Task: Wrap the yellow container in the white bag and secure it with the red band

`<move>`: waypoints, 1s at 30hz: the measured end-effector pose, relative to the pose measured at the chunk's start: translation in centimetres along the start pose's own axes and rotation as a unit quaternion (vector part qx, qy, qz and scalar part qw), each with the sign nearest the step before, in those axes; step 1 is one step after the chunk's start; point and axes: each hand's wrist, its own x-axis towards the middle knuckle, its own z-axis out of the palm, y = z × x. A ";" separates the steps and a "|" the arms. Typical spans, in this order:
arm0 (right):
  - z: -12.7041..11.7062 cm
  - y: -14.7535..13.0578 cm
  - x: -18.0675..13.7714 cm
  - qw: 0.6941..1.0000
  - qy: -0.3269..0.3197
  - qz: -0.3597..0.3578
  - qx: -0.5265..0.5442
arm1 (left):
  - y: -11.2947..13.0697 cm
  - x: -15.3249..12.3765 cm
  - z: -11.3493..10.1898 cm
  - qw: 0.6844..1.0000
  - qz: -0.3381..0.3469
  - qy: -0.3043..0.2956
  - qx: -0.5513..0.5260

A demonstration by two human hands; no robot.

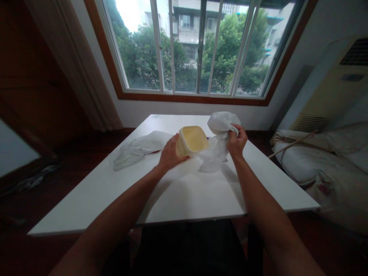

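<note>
My left hand (169,153) grips a pale yellow square plastic container (192,140), tilted so its open top faces me, held just above the white table (184,191). My right hand (237,141) is closed on a bunched white cloth (220,124) next to the container's right side. Part of the cloth hangs down below my hand to the tabletop.
A clear plastic bag (138,149) lies flat on the table to the left of my left hand. A large window is behind the table. A standing air conditioner (336,84) and heaped bedding (324,161) are at the right. Dark floor with cables lies at the left.
</note>
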 end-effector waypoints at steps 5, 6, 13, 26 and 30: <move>0.4 -3.3 -2.2 0.977 -0.196 -0.026 0.080 | 0.2 0.1 0.2 1.000 0.022 0.000 0.017; 0.6 -3.7 -2.5 0.965 -0.244 -0.024 0.089 | 0.2 0.1 0.3 1.000 0.023 0.001 0.019; 0.9 -5.1 -3.2 0.917 -0.355 0.088 0.163 | 0.3 0.1 0.2 0.999 0.039 -0.010 0.019; -0.4 -3.7 -0.9 0.901 -0.396 0.152 0.090 | 0.7 0.3 -0.2 0.997 0.070 -0.045 0.002; 0.4 -3.6 -1.9 0.914 -0.398 0.076 -0.040 | 1.9 0.4 -0.4 0.987 0.126 -0.096 0.005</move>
